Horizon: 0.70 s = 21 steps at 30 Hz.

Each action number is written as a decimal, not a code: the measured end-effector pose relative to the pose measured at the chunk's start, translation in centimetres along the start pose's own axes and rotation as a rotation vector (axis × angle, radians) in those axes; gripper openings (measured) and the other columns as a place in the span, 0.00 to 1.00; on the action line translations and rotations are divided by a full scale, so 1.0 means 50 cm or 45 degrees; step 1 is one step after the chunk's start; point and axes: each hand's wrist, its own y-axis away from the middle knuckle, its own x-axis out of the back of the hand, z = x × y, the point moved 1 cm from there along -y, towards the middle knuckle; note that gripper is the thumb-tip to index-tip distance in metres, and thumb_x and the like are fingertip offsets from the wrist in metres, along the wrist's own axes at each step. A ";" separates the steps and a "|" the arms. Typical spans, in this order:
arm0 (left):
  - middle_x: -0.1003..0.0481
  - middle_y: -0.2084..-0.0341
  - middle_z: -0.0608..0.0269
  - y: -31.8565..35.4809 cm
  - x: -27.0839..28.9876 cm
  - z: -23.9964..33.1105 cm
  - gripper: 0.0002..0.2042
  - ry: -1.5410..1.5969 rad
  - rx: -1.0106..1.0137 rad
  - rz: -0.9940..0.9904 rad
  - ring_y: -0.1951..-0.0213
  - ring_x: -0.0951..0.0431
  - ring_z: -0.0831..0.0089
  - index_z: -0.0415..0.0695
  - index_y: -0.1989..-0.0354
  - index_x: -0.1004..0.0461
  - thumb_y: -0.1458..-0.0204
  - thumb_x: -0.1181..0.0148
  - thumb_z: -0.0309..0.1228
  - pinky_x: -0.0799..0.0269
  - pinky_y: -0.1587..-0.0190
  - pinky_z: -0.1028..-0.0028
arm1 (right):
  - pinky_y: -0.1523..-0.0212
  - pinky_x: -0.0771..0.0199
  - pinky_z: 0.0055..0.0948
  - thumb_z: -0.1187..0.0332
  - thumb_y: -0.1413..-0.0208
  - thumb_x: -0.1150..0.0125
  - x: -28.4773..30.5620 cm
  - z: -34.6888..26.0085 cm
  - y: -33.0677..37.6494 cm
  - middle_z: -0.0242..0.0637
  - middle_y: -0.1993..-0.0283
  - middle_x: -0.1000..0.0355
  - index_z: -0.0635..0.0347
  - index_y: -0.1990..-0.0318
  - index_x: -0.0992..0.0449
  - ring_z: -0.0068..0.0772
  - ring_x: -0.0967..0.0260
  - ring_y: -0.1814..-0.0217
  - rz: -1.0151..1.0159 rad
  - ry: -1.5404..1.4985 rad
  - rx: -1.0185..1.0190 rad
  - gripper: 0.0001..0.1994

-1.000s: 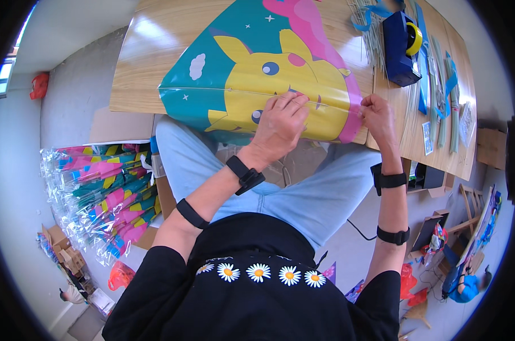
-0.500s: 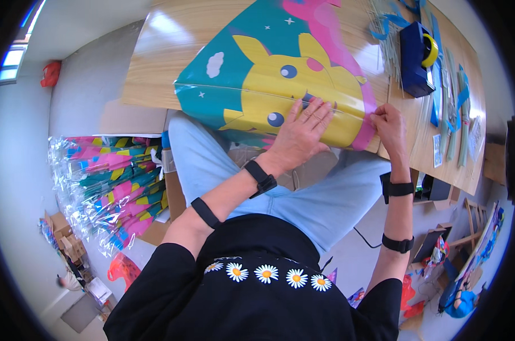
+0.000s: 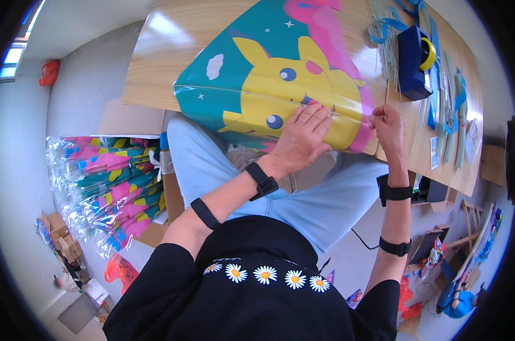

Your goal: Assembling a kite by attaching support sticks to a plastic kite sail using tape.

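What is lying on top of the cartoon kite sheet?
The left hand lies flat on the kite sheet; the right hand pinches its edge. The wooden table beneath is covered there.

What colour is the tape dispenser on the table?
The tape dispenser is dark blue, clearest in the head view.

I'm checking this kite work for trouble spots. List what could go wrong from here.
1. The kite overhangs the wooden table edge under the left hand; hard pressing may crease it.
2. The right hand pinches the pink corner; a tug might tear it.
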 end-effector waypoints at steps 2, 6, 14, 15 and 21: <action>0.30 0.44 0.53 -0.015 0.002 0.005 0.29 0.044 0.014 0.032 0.38 0.36 0.58 0.38 0.45 0.29 0.59 0.30 0.33 0.43 0.35 0.58 | 0.74 0.32 0.24 0.74 0.49 0.37 0.003 -0.028 0.008 0.36 0.78 0.26 0.66 0.65 0.24 0.23 0.27 0.75 -0.001 -0.083 -0.040 0.06; 0.27 0.51 0.53 -0.038 0.006 0.000 0.23 0.059 0.023 0.134 0.45 0.30 0.57 0.38 0.51 0.27 0.59 0.33 0.28 0.37 0.41 0.59 | 0.76 0.35 0.20 0.73 0.44 0.41 -0.005 -0.049 0.016 0.34 0.77 0.25 0.65 0.64 0.24 0.19 0.29 0.76 -0.034 -0.298 -0.061 0.05; 0.26 0.64 0.51 -0.086 -0.029 0.024 0.16 0.369 0.110 0.193 0.58 0.27 0.52 0.39 0.61 0.29 0.60 0.33 0.26 0.32 0.56 0.60 | 0.78 0.36 0.19 0.66 0.38 0.46 -0.033 -0.062 0.012 0.35 0.75 0.24 0.64 0.61 0.24 0.17 0.33 0.78 -0.147 -0.380 -0.132 0.09; 0.27 0.65 0.52 -0.096 -0.036 0.028 0.15 0.427 0.140 0.232 0.59 0.27 0.52 0.40 0.63 0.30 0.61 0.33 0.25 0.32 0.57 0.60 | 0.79 0.36 0.19 0.65 0.37 0.47 -0.036 -0.066 0.014 0.36 0.74 0.24 0.63 0.61 0.24 0.17 0.32 0.78 -0.148 -0.367 -0.126 0.10; 0.28 0.70 0.55 -0.125 -0.057 0.039 0.12 0.356 0.146 0.340 0.64 0.27 0.54 0.42 0.68 0.32 0.60 0.35 0.23 0.32 0.63 0.59 | 0.80 0.37 0.20 0.62 0.35 0.48 -0.040 -0.082 0.023 0.34 0.73 0.24 0.62 0.60 0.25 0.19 0.28 0.76 -0.167 -0.440 -0.155 0.12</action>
